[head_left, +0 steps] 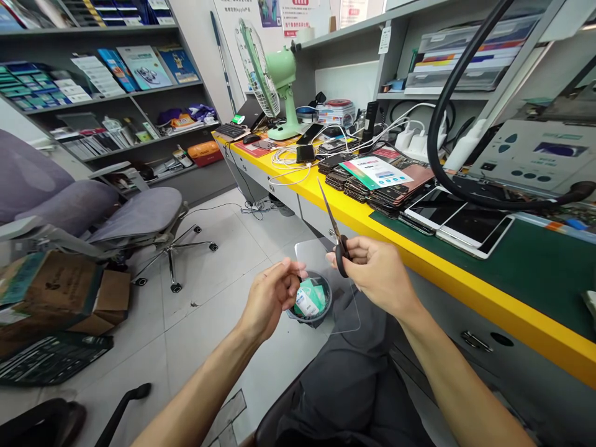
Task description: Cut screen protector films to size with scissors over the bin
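Head view: your right hand [382, 270], toward four o'clock from the middle, is closed around the black-handled scissors [338, 236], the blades looking together and the tip pointing up toward twelve. Your left hand [274, 292], near seven, has its fingers curled narrowly, fingertips at the left edge of a transparent sheet [341, 292] with rounded corners. You can't tell from here whether they truly pinch it, or whether the right fingers share the hold. The sheet hangs at five o'clock, partly in front of the waste bin [321, 315].

A weak pinch could let that slick sheet slide, likely into the bin or onto the floor. Its edges barely show against the floor and your dark trousers [344, 385], so a cut could easily stray. With both hands this close, opening the scissors while reaching across could nick your left fingertips.

For writing, the poster [237, 11] at eleven shows Chinese characters and "Apple". The leaflet [377, 172] on the stacked devices at two, the white tag [384, 40] at one and the control panel [540, 155] just short of three carry print too small to read.
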The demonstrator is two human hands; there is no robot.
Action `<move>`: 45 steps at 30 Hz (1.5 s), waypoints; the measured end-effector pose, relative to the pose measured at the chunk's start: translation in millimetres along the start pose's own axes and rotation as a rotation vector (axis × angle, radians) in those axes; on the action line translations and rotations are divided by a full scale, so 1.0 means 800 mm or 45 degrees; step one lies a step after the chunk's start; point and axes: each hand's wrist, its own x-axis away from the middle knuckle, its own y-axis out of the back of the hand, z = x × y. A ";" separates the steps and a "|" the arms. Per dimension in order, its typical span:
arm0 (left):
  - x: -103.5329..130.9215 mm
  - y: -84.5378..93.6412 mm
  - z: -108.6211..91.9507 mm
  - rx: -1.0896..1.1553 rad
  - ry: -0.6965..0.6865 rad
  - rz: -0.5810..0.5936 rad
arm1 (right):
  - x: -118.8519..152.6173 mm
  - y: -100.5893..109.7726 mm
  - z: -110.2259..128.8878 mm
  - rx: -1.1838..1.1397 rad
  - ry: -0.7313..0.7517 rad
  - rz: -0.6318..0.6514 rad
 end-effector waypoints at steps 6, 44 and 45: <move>0.000 -0.011 0.010 -0.001 -0.015 -0.085 | 0.003 -0.003 -0.001 -0.041 -0.001 0.004; 0.027 -0.011 0.008 -0.482 -0.112 0.197 | -0.042 0.014 0.027 -0.138 0.109 -0.209; 0.027 -0.011 0.009 -0.473 -0.115 0.202 | -0.043 0.014 0.028 -0.136 0.107 -0.210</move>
